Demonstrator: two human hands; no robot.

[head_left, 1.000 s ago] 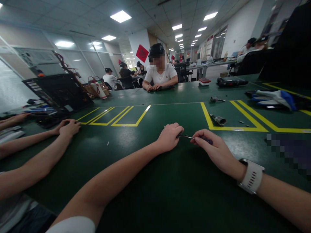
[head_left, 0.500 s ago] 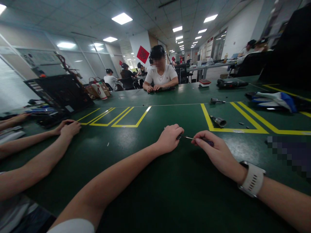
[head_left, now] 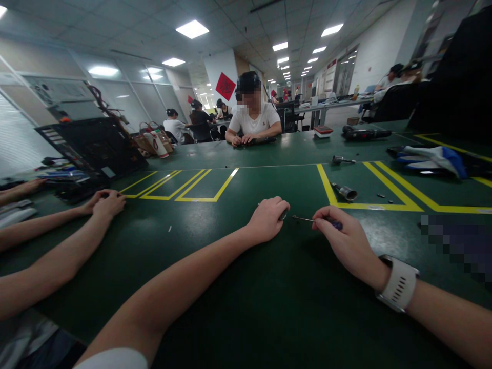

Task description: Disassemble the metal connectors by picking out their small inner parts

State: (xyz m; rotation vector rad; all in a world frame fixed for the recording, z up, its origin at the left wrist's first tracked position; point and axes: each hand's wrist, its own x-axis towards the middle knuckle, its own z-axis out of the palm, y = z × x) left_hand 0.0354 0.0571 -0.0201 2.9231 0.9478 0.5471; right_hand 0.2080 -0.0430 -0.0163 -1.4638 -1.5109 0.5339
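Observation:
My left hand (head_left: 268, 219) rests on the green table (head_left: 238, 287), fingers curled around a small dark part (head_left: 283, 214) that is mostly hidden. My right hand (head_left: 343, 241), with a white watch on the wrist, grips a small screwdriver (head_left: 321, 221) with a dark purple handle. Its thin metal shaft points left toward the left hand, and the tip stops a short gap from the dark part.
A metal cylinder (head_left: 345, 191) and small screws lie inside yellow floor-tape lines (head_left: 369, 205) ahead right. Another person's arms (head_left: 57, 246) lie on the table at left beside a black computer case (head_left: 92, 148). A person sits opposite (head_left: 252, 115). Blue-white gloves (head_left: 430, 156) lie far right.
My right hand has drawn the screwdriver slightly to the right, so its tip now sits apart from the part in my left hand. The left hand has hardly moved.

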